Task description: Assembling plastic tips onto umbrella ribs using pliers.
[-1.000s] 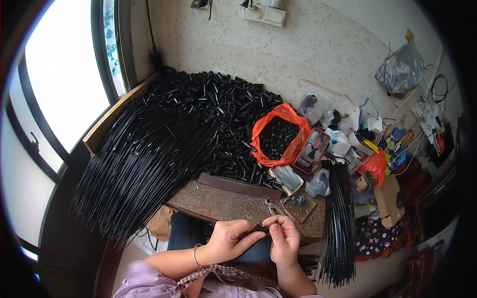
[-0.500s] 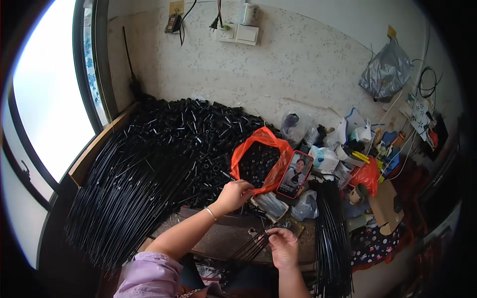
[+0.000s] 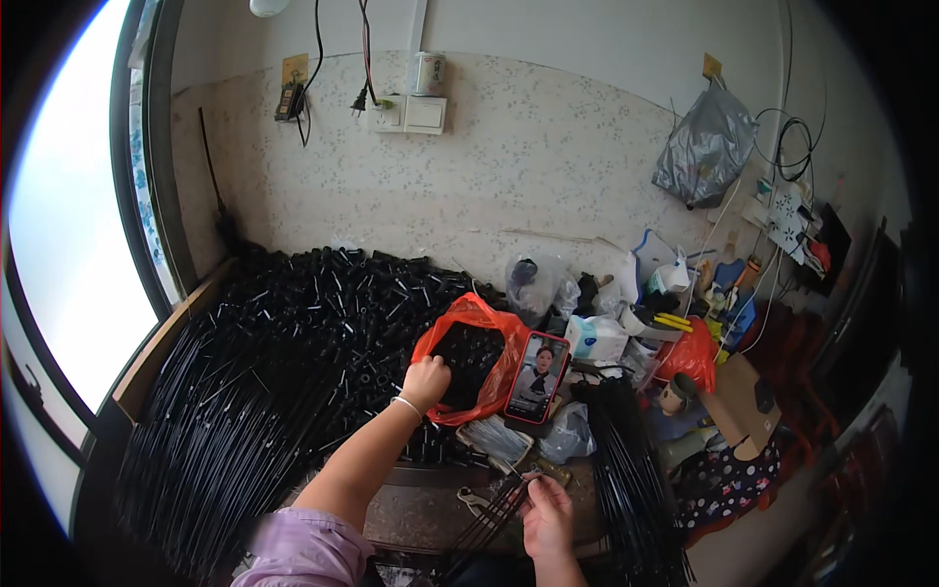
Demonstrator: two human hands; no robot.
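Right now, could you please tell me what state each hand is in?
Left hand: at the left rim of the red plastic bag; grip cannot be told.
Right hand: closed, holding long, thin black rods.

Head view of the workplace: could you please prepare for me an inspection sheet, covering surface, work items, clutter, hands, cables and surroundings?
Surface: brown tabletop, mostly covered
Job's things: thin black rods; heap of short black tubes; open red-orange plastic bag containing small black parts
Clutter: red-framed phone; metal pliers; brown cardboard box
Hands: left hand at the red-orange bag's opening, grip hidden; right hand pinches the rods
Cables: coiled black cable; hanging black plug
Surroundings: pale patterned wall, bright window at left, hanging grey plastic bag
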